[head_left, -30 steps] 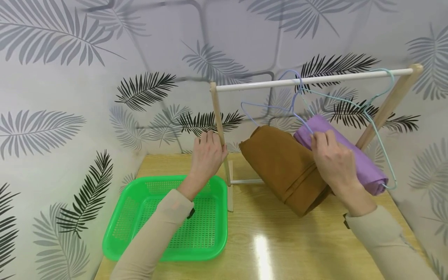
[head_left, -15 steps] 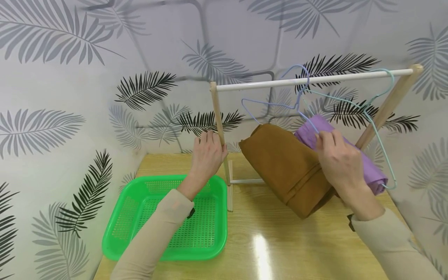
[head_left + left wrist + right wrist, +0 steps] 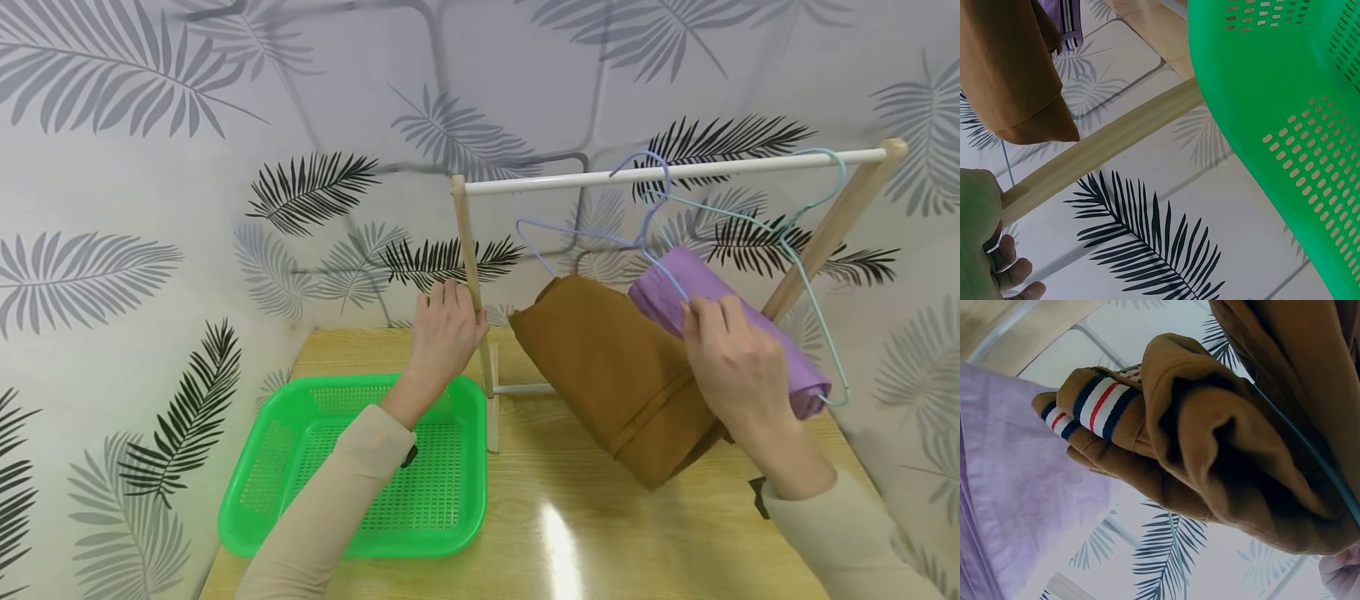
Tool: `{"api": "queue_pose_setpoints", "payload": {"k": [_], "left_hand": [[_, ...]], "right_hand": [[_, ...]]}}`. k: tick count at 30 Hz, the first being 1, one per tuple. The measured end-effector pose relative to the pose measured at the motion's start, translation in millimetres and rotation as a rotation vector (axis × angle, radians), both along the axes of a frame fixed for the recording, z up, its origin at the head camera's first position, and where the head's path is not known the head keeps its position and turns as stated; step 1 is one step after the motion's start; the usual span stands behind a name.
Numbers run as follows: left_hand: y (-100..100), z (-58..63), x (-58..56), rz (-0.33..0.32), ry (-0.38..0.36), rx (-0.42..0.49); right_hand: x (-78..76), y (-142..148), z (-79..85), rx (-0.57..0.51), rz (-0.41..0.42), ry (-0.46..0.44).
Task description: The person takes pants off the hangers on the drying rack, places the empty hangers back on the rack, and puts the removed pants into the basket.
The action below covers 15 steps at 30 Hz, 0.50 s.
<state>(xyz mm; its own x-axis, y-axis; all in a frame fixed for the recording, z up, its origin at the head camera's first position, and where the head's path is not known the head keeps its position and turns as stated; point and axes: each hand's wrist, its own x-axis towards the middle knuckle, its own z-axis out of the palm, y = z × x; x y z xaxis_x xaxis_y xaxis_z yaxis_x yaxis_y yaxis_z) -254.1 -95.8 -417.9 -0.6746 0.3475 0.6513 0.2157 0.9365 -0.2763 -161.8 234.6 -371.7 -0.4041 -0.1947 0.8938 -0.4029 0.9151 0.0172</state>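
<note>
My left hand [image 3: 447,325] grips the left wooden post [image 3: 467,242] of a small clothes rack, thumb on its right side. With the right hand [image 3: 738,367] I pinch the sloping arm of a lavender-blue wire hanger [image 3: 651,221], whose hook sits at the white rail [image 3: 555,182]. Brown trousers or a similar garment [image 3: 607,358] hang folded over this hanger, tilted down to the right. Striped navy, white and red bands [image 3: 1104,406] show on the brown garment in the right wrist view. Behind my right hand hangs a purple garment [image 3: 690,271] on a mint-green hanger [image 3: 813,287].
A green perforated basket [image 3: 337,383] stands on the wooden table [image 3: 600,533] under my left forearm, close to the rack's left foot. The right wooden post [image 3: 843,217] rises behind the mint-green hanger. Leaf-patterned wall covering [image 3: 337,83] is behind everything.
My right hand has moved right and slightly down, and the lavender-blue hanger's hook has shifted right along the rail. The brown garment's lower corner hangs lower. The left hand has stayed put.
</note>
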Motion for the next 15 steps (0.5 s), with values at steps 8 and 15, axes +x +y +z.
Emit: {"api": "queue_pose_setpoints", "payload": {"k": [8, 15], "left_hand": [[0.5, -0.5, -0.6, -0.005, 0.008, 0.009], [0.4, 2.0, 1.5, 0.0, -0.025, 0.02]], "right_hand": [[10.7, 0.0, -11.7, -0.032, -0.005, 0.009], [17.0, -0.2, -22.1, -0.026, -0.009, -0.008]]}}
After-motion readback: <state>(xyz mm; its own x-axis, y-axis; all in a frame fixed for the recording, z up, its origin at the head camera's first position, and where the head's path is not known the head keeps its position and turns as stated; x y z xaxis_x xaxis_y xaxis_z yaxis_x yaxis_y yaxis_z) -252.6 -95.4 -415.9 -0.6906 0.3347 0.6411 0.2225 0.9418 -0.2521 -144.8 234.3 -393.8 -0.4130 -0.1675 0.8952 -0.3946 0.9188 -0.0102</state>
